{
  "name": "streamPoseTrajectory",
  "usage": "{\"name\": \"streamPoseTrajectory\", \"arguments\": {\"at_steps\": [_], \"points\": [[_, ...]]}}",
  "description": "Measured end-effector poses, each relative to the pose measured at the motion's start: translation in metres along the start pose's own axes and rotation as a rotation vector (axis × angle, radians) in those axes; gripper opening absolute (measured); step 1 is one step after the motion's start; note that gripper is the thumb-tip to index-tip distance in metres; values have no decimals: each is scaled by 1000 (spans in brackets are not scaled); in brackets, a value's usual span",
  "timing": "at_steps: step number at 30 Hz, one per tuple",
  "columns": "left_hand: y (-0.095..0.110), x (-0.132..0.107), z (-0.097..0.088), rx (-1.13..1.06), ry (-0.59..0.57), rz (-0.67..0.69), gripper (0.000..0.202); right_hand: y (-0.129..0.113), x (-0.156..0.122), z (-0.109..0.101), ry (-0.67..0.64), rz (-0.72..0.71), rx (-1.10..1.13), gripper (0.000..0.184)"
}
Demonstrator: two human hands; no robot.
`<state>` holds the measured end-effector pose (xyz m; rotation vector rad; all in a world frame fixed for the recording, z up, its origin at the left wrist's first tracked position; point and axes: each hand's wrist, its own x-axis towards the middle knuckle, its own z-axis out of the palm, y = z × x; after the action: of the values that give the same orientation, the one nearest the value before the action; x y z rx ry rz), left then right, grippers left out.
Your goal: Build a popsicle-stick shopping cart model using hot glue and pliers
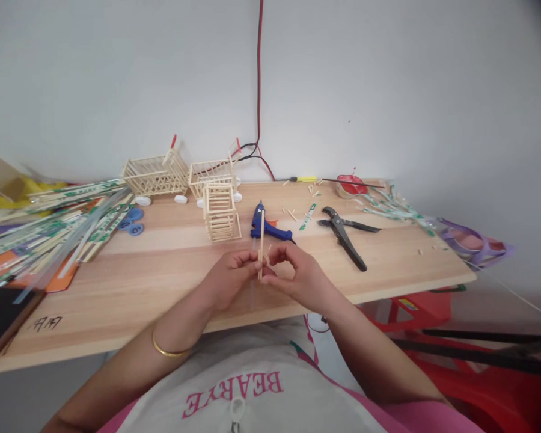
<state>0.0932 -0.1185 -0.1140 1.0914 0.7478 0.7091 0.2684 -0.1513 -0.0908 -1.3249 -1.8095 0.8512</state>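
Observation:
Pale wooden sticks [262,240], like chopsticks, stand nearly upright between my hands above the front part of the table. My left hand [234,279] pinches them near the lower end with thumb and fingers. On the other side, my right hand [300,276] curls its fingers in, and its thumb touches the same lower end. Just beyond the sticks lies a blue glue gun [270,227], partly hidden by them. A small stick-built frame [220,210] stands behind my left hand, near two stick-built carts [155,174] with white wheels.
Black-handled cutters [342,234] lie right of the glue gun, among short stick offcuts [292,214]. Wrapped chopsticks [72,222] are heaped at left beside blue wheels [133,222]. A red bowl-like container [351,185] and torn wrappers [399,207] sit at back right. A cable [259,90] runs down the wall.

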Motion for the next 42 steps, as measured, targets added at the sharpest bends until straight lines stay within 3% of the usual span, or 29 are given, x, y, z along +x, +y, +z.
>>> {"name": "streamPoseTrajectory", "arguments": {"at_steps": [5,8,12,15,20,24,26,30,32,34,38,42], "points": [[0,-1,0,310,-30,85,22,1,10,-6,-72,170,257,16],[1,-2,1,532,-13,169,21,2,14,-4,-164,217,384,19],[5,-5,3,687,8,233,21,5,15,-1,-162,225,408,20],[4,-4,3,684,31,244,21,9,15,0,-121,212,356,21],[0,0,6,409,37,148,24,10,15,4,-45,209,323,19],[2,-2,9,434,99,164,25,5,14,3,-111,151,305,20],[4,-4,8,487,105,188,24,7,13,-11,-115,92,135,25],[7,-5,5,502,180,169,22,36,9,-72,129,64,-458,74],[7,-5,5,491,201,156,21,60,6,-109,196,237,-748,94],[6,-4,6,478,202,159,21,83,4,-138,151,451,-913,108],[0,-2,8,469,204,191,21,108,8,-158,-93,611,-952,96],[-2,-3,4,567,277,244,20,104,13,-148,-74,603,-1012,72]]}}
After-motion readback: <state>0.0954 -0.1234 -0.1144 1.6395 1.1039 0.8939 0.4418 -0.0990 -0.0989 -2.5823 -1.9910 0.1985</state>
